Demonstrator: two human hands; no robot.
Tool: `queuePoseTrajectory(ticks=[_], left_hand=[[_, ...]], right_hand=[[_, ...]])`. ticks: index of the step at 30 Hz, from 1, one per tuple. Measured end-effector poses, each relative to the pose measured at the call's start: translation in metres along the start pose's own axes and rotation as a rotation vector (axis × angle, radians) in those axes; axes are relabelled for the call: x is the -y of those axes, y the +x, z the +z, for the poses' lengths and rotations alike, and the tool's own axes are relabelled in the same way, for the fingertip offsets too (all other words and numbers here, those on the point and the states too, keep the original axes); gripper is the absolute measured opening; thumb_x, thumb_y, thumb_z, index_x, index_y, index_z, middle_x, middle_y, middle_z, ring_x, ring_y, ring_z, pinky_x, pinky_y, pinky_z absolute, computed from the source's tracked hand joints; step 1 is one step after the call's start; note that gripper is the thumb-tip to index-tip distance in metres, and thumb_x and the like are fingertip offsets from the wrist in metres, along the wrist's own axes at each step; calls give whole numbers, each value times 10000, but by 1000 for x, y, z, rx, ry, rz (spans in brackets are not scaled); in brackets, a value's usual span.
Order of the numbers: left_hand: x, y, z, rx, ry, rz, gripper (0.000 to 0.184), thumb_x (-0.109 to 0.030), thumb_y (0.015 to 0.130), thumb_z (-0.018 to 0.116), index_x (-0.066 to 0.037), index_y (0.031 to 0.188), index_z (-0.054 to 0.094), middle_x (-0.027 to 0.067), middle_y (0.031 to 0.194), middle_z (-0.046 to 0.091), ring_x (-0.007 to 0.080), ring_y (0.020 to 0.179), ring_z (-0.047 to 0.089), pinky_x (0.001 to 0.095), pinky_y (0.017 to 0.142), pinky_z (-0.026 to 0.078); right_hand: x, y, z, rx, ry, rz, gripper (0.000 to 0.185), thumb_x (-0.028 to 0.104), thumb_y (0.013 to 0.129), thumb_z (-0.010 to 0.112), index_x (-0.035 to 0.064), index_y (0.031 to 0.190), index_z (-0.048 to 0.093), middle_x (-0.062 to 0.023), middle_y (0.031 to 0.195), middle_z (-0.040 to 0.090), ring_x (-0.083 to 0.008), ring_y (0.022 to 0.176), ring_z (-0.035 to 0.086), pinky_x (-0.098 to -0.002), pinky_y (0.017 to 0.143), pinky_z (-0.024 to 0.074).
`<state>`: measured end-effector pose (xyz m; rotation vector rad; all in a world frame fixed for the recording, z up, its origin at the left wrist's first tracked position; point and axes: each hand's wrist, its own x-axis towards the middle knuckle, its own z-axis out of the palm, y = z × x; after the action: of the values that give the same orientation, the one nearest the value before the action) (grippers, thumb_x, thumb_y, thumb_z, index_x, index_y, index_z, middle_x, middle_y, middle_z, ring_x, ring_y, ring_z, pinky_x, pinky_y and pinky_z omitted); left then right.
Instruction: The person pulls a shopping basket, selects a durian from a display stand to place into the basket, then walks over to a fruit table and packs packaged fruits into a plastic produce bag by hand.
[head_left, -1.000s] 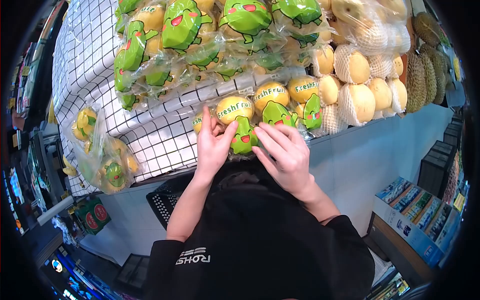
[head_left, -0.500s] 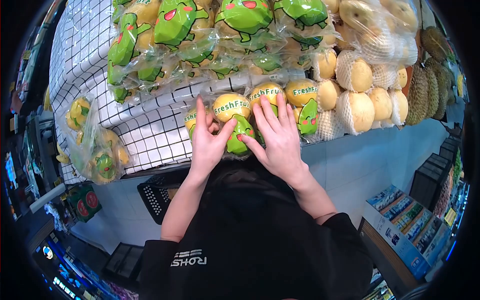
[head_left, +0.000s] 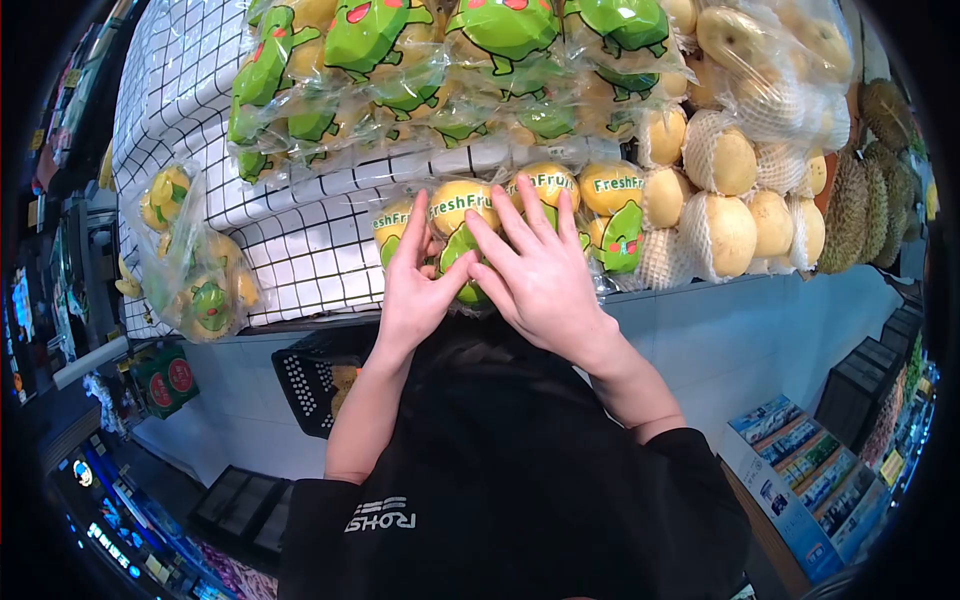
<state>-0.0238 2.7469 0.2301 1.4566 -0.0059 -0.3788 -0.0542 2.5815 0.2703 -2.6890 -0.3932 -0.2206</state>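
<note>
A clear plastic bag of round yellow fruit (head_left: 458, 203), printed "FreshFruit" with a green cartoon figure, lies at the front edge of the display between my hands. My left hand (head_left: 415, 292) rests along its left side, index finger stretched up and thumb apart. Spread over the bag's front and right side is my right hand (head_left: 548, 282), its fingers apart and covering much of the green figure. Similar bagged fruit (head_left: 392, 222) shows beside my left hand, and another bagged fruit (head_left: 612, 192) lies right of my right hand.
More printed fruit bags (head_left: 500, 30) are stacked behind on a white grid-patterned cloth (head_left: 300, 265). Yellow fruit in foam nets (head_left: 728, 235) and durians (head_left: 850, 200) stand at the right. A loose fruit bag (head_left: 205, 265) lies left; a black crate (head_left: 308, 388) is below the edge.
The camera view has shifted slightly. My right hand's fingers have spread and slid left across the bag, covering more of the green figure. My left hand stays at the bag's left side.
</note>
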Motion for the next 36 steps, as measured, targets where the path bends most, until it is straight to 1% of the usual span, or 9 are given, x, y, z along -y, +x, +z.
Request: queuePoseTrajectory(ticks=[5, 8, 11, 15, 17, 21, 23, 27, 36], left_hand=[[7, 2, -3, 104, 25, -41, 843, 15, 846, 672, 24, 1515, 159, 139, 1393, 474, 110, 1166, 506, 180, 782, 484], [21, 10, -6, 87, 129, 131, 821, -39, 873, 655, 15, 1519, 151, 156, 1390, 483, 100, 1160, 511, 194, 784, 487], [13, 9, -13, 123, 344, 183, 804, -99, 896, 639, -6, 1526, 147, 150, 1257, 570, 81, 1031, 555, 214, 735, 487], [-2, -1, -11, 35, 363, -19, 727, -137, 918, 623, -31, 1516, 224, 46, 807, 549, 89, 701, 508, 224, 647, 456], [-10, -4, -13, 46, 245, -94, 605, -73, 952, 581, -15, 1488, 309, 84, 1160, 587, 86, 919, 521, 205, 778, 449], [14, -1, -23, 17, 277, 167, 530, -78, 951, 580, 9, 1440, 393, 107, 1206, 604, 96, 917, 547, 229, 808, 469], [14, 2, -21, 38, 429, 249, 485, -119, 940, 579, 9, 1390, 452, 247, 1413, 468, 226, 1060, 638, 291, 812, 528], [4, 12, -31, 153, 284, 78, 498, -121, 920, 608, -22, 1387, 468, 272, 1410, 453, 188, 951, 656, 290, 763, 554], [-12, -19, -102, 107, 252, 249, 433, -134, 915, 640, -16, 1320, 547, 218, 1359, 519, 191, 993, 653, 283, 782, 546]], right_hand=[[-6, 0, 7, -21, -11, -40, 445, 284, 897, 603, 68, 1285, 579, -206, 1357, 514, -381, 1319, 427, -606, 1090, 249], [-7, 0, 12, -16, -62, -46, 453, 284, 900, 598, 71, 1298, 568, -207, 1380, 494, -370, 1329, 417, -607, 1096, 238], [-3, 2, 5, 28, -55, -29, 470, 280, 889, 606, 74, 1310, 559, -202, 1388, 489, -365, 1336, 409, -611, 1101, 224], [5, 3, -1, 79, -95, -10, 519, 271, 865, 623, 51, 1326, 527, -222, 1430, 430, -401, 1352, 371, -630, 1097, 209], [11, 4, -4, 57, -104, -33, 527, 253, 861, 624, 36, 1328, 513, -230, 1445, 404, -417, 1362, 351, -638, 1090, 217], [21, 4, 0, 50, -35, -62, 550, 249, 866, 627, 27, 1351, 491, -225, 1471, 378, -403, 1380, 336, -619, 1102, 217], [18, 3, 13, 53, -109, -37, 543, 276, 859, 622, 34, 1332, 511, -207, 1437, 430, -376, 1364, 372, -624, 1081, 262], [21, 4, 16, 42, -169, -26, 546, 283, 862, 618, 41, 1340, 513, -204, 1431, 441, -370, 1352, 392, -612, 1088, 263], [63, 11, 13, 3, -170, 83, 588, 277, 859, 681, -1, 1345, 500, -249, 1466, 379, -425, 1392, 308, -615, 1112, 189]])
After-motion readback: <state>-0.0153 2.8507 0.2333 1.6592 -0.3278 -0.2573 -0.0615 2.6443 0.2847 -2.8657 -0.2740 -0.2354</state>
